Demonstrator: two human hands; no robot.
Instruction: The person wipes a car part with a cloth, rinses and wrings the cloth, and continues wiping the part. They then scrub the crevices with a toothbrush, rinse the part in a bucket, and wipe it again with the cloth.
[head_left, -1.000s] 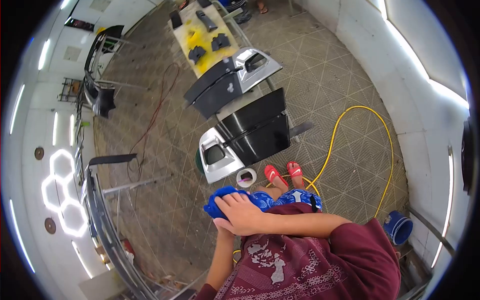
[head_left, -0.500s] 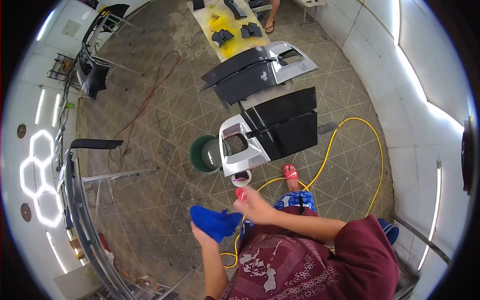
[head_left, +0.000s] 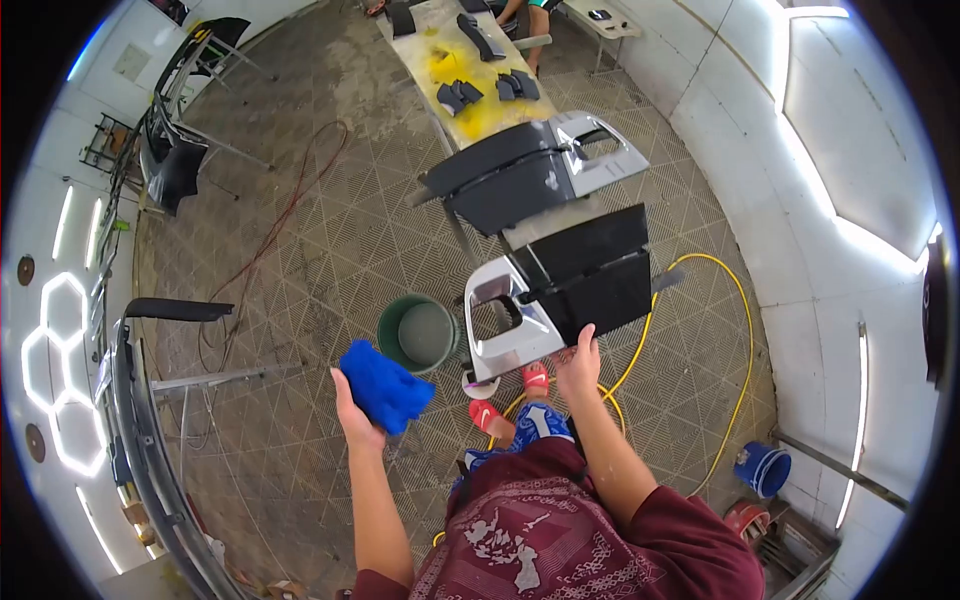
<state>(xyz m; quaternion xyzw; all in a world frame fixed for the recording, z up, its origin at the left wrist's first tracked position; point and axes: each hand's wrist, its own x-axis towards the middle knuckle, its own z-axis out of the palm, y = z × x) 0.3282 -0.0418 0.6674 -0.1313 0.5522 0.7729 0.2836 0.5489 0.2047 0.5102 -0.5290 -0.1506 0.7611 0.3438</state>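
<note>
A blue cloth (head_left: 385,387) lies bunched in my left hand (head_left: 357,415), left of the near panel and just below the green bucket. My right hand (head_left: 578,370) is at the lower edge of the glossy black and silver panel (head_left: 590,275), its fingers partly hidden under that edge and its thumb up at the front. Behind it rests a second, dark grey and silver panel (head_left: 510,175). Both panels sit on a stand that is mostly covered by them.
A green bucket (head_left: 418,333) stands left of the near panel. A yellow hose (head_left: 745,330) curves across the floor at the right. Beyond the panels, a yellow-stained table (head_left: 425,50) holds dark parts. Another person sits behind it. A blue bucket (head_left: 763,469) stands at lower right.
My right hand has moved from beside the cloth to the near panel's lower edge. My left hand has shifted left with the cloth. The view has moved, and the blue bucket now shows fully.
</note>
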